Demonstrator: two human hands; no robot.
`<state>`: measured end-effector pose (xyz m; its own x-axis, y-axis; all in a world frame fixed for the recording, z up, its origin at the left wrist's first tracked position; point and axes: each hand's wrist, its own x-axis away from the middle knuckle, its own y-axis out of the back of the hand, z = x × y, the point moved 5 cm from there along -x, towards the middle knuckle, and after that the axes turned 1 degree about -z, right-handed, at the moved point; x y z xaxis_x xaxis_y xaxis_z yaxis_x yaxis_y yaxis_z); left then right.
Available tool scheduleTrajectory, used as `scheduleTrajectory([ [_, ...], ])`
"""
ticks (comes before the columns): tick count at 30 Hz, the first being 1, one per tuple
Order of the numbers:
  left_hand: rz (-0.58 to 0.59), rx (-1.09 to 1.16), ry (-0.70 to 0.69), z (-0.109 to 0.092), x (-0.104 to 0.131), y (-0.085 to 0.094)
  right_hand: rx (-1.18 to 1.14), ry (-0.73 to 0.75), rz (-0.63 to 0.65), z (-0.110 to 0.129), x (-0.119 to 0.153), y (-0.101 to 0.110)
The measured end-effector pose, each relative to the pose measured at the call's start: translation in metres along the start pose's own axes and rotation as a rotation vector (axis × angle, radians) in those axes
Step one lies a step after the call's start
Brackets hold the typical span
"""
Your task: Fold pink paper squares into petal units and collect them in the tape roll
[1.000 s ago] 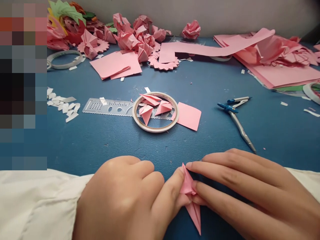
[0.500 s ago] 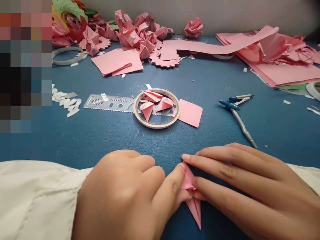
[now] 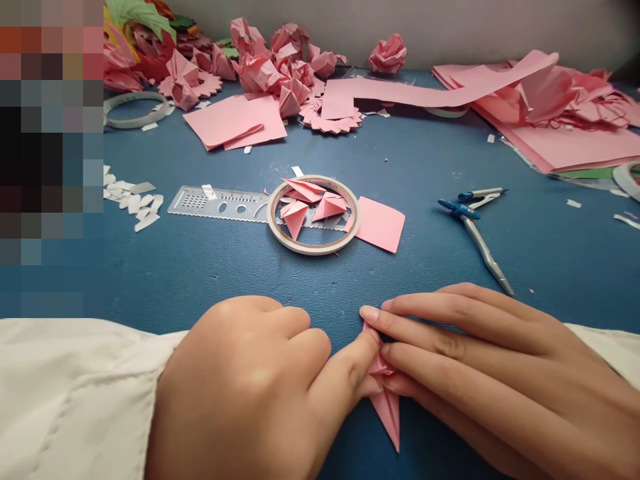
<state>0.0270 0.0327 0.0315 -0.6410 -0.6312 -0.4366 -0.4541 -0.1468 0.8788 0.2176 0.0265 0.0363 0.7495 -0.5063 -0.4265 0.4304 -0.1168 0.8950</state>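
Note:
A small folded piece of pink paper (image 3: 387, 408) lies on the blue table between my hands, its narrow point toward me. My left hand (image 3: 260, 387) is closed, with the thumb and a finger gripping the paper's left side. From the right, my right hand (image 3: 480, 367) presses on it, the fingers long and held together, one fingertip at the far tip and others at the middle fold. Part of the paper is hidden under the fingertips. Beyond my hands, a roll of tape (image 3: 314, 251) encircles several small folded pink pieces (image 3: 294, 217).
Under the tape roll is a clear stencil ruler (image 3: 215, 203), beside a pink paper square (image 3: 380, 227). A compass (image 3: 483, 250) lies at right. Folded pink paper shapes (image 3: 260, 70) and pink sheets (image 3: 580, 147) line the back. White paper scraps (image 3: 137, 200) are scattered at left.
My left thumb has slid slightly right over the paper, and my right fingertips have shifted a little left, covering more of its upper part. Everything else stays in place.

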Motion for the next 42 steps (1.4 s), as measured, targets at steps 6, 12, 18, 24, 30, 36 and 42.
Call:
scheduleTrajectory([
  [6,0.022,0.025,-0.032,0.004,0.000,-0.002,0.008,-0.111,-0.023,0.002,0.013,-0.003],
  [12,0.128,-0.001,-0.055,0.003,-0.006,-0.004,0.007,-0.116,-0.025,0.006,0.022,-0.008],
  [18,0.146,0.055,-0.068,0.000,-0.013,0.005,-0.002,-0.102,-0.018,0.006,0.021,-0.007],
  [24,0.170,0.202,-0.194,0.001,-0.015,0.014,-0.001,-0.097,0.007,0.006,0.019,-0.005],
  [30,0.031,0.224,-0.035,0.001,-0.009,0.005,-0.153,-0.057,0.015,-0.002,0.004,-0.001],
  [36,0.027,0.203,-0.068,0.002,-0.016,0.012,-0.196,-0.064,-0.058,-0.003,0.002,-0.003],
  [42,0.171,0.204,-0.189,0.002,-0.022,0.014,-0.179,-0.073,-0.018,-0.003,-0.004,0.001],
])
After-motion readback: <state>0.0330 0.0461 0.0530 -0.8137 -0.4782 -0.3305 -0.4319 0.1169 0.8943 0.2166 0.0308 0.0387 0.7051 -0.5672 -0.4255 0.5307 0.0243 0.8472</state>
